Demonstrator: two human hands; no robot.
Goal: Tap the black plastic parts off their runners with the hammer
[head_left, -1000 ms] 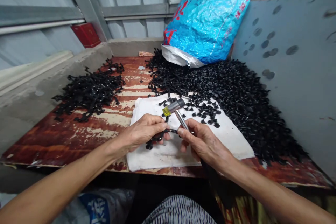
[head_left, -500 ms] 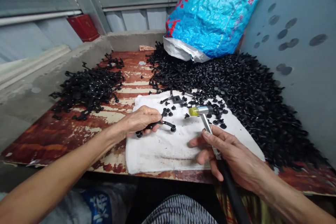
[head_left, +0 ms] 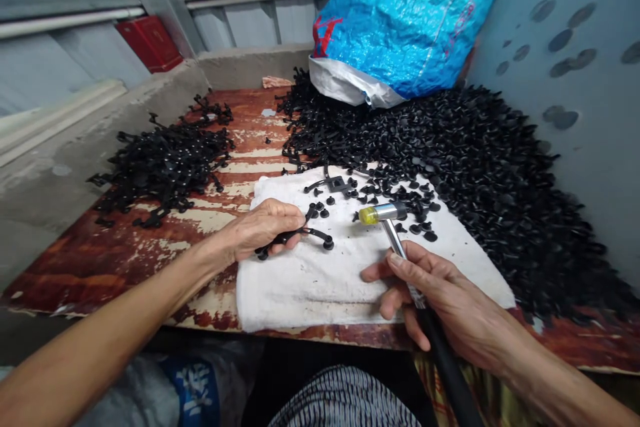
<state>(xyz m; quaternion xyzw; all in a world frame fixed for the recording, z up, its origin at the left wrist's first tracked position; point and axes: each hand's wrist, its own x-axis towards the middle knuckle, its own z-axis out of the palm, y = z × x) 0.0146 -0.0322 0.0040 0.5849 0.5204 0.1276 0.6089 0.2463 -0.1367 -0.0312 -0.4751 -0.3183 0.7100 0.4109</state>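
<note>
My left hand (head_left: 273, 227) is closed on a black plastic bracket (head_left: 316, 233) with curved arms that end in round feet, over the left part of a folded white cloth (head_left: 320, 290). Its middle is hidden by my fingers. In my right hand (head_left: 425, 283) is a small mallet (head_left: 393, 212) with a metal head, one yellow face and one dark face. Thumb and fingers hold its shaft, the lower fingers loosely curled, and the head is over the cloth. Another black bracket (head_left: 337, 184) lies on the cloth's far part, with several loose black round-headed plugs (head_left: 430, 235) near it.
A heap of black brackets (head_left: 165, 163) lies at the left of the worn red-brown board (head_left: 125, 267). At the right is a large pile of black plugs (head_left: 480, 153), below a blue sack (head_left: 400, 27). A low concrete ledge (head_left: 185, 87) and a grey panel (head_left: 595, 133) border the board.
The camera view has shifted slightly. Both hands keep their holds on the bracket and the mallet, with hardly any movement.
</note>
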